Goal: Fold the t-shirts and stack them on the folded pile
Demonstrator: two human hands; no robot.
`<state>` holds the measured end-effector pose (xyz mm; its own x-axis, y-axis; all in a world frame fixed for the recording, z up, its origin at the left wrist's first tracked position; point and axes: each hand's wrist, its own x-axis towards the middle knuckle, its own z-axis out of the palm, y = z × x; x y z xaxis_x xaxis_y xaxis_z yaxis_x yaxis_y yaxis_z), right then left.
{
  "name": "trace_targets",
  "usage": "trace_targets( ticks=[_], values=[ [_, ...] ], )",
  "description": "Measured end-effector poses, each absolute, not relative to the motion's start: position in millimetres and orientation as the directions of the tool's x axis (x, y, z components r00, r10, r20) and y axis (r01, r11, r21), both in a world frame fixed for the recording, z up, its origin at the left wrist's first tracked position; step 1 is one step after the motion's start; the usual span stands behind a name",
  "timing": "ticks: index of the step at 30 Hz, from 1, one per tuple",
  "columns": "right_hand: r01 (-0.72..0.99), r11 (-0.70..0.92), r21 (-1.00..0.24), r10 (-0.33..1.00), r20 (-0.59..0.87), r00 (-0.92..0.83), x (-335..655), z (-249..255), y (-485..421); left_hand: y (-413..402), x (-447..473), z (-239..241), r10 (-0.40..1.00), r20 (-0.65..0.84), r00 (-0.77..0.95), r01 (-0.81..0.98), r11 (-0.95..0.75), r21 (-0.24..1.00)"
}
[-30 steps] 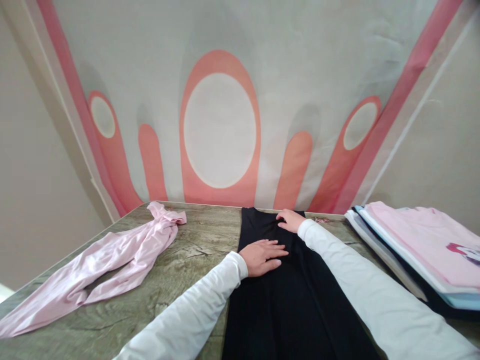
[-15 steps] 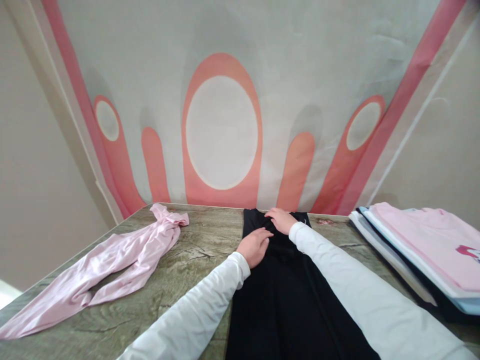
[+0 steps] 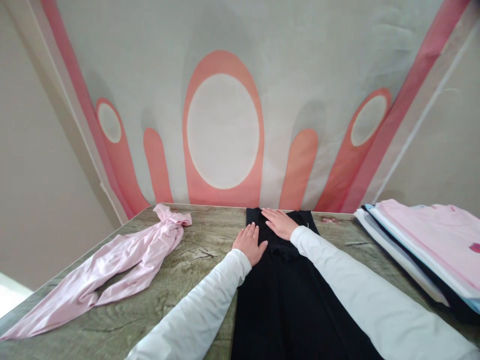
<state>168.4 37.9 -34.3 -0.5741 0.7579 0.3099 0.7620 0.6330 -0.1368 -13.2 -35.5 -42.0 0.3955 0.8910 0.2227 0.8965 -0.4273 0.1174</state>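
A black garment that looks like a pair of trousers lies lengthwise on the table, its far end close to the back edge. On its left side, near that end, my left hand rests flat with the fingers spread. My right hand lies flat across the upper part, fingers stretched to the left. Neither hand grips the cloth. Both forearms are in white sleeves, and the right one covers part of the garment's right side.
Pink trousers, loosely crumpled, lie on the left of the wood-patterned table. At the right stands a pile of folded clothes, a pink one on top. Behind the table rises a wall with coral and white shapes.
My left hand has shifted slightly left and its fingers have spread flat. My right hand has flattened and moved a little left on the black cloth. The view has shifted slightly.
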Motion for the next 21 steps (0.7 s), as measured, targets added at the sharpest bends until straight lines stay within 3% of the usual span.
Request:
trace_targets(
  ticks=[3, 5, 9, 13, 17, 21],
  values=[
    [0.705, 0.69, -0.167, 0.722, 0.226, -0.654, 174.8, -36.3, 19.6, -34.4, -14.2, -40.9, 0.884, 0.255, 0.393, 0.898, -0.429, 0.103],
    [0.745, 0.648, -0.161, 0.76, 0.197, -0.619, 185.6, -37.9, 11.0, -32.9, -15.7, -39.1, 0.879, 0.275, 0.389, 0.899, -0.427, 0.096],
    [0.805, 0.579, -0.129, 0.805, 0.244, -0.54, 211.4, -37.2, -1.8, -23.9, -21.8, -36.1, 0.888, 0.3, 0.349, 0.917, -0.39, 0.088],
    [0.744, 0.637, -0.201, 0.77, 0.205, -0.604, 223.9, -40.6, -14.9, -7.4, -30.8, -36.8, 0.909, 0.289, 0.299, 0.939, -0.334, 0.081],
    [0.794, 0.569, -0.214, 0.819, 0.228, -0.526, 227.1, -50.6, -18.2, 6.2, -35.0, -37.2, 0.929, 0.311, 0.198, 0.972, -0.227, 0.059],
    [0.826, 0.527, -0.2, 0.838, 0.286, -0.465, 229.4, -58.0, -14.9, 13.6, -29.8, -36.0, 0.874, 0.35, 0.338, 0.93, -0.367, 0.019]
  ],
)
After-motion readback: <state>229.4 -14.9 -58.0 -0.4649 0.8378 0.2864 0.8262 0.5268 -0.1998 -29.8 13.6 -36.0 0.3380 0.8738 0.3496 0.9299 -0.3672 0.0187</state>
